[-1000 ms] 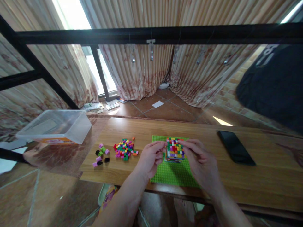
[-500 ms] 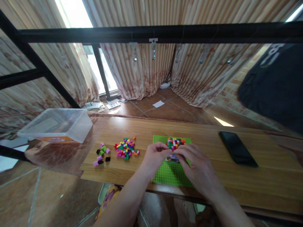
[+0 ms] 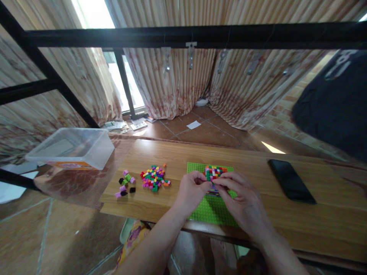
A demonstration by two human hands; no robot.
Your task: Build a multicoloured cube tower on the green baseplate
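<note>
On the table (image 3: 172,151), a green studded baseplate (image 3: 208,214) could slide if pushed. The left hand (image 3: 190,193) and right hand (image 3: 243,198) have fingers drawn close, any grip hidden; uneven pressure could loosen the baseplate's multicoloured brick stack (image 3: 216,172).

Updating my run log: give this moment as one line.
left hand: at brick block; right hand: same; baseplate: under block; phone: right of baseplate
</note>
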